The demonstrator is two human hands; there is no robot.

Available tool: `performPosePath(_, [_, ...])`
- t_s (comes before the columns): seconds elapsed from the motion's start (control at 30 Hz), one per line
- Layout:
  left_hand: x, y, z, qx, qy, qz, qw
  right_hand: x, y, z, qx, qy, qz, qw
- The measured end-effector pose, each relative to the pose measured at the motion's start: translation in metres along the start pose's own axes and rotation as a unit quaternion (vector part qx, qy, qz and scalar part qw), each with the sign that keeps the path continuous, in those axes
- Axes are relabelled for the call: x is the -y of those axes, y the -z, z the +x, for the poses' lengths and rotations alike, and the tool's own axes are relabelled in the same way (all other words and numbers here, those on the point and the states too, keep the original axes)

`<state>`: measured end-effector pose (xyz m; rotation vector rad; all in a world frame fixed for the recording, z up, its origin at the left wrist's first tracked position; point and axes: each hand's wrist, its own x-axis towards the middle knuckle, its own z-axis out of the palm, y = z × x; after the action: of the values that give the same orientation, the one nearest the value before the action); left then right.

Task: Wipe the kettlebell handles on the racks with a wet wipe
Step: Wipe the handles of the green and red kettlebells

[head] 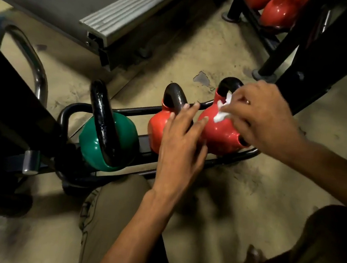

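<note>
Centre left: I see a glossy green kettlebell (118, 145) with a thick black loop handle on the black tubular rack (136, 109). Centre: left hand (182, 142), fingers straight and slightly apart, rests across the middle red kettlebell (156, 126) and the right red kettlebell (221, 136). Right: right hand (265, 121) pinches a crumpled white wet wipe (221, 115) against the latter's shoulder.

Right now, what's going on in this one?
A person crouches at a low black floor rack that holds a green kettlebell and two red ones. The right hand pinches a white wet wipe at the base of the black handle of the right-hand red kettlebell. The left hand, fingers straight, lies over the middle red kettlebell, apparently steadying it.
</note>
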<state>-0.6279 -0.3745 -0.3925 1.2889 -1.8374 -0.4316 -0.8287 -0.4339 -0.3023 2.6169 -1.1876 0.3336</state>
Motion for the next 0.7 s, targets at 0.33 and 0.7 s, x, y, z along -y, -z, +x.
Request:
performPosePath(0.33, [-0.044, -0.042, 0.058, 0.101, 0.034, -0.073, 0.992, -0.085, -0.001, 0.067, -0.02, -0.19, 0.147, 0.971])
performPosePath(0.7, [-0.062, -0.067, 0.08, 0.165, 0.066, 0.052, 0.983, -0.11, -0.061, 0.145, 0.353, -0.075, 0.092, 0.928])
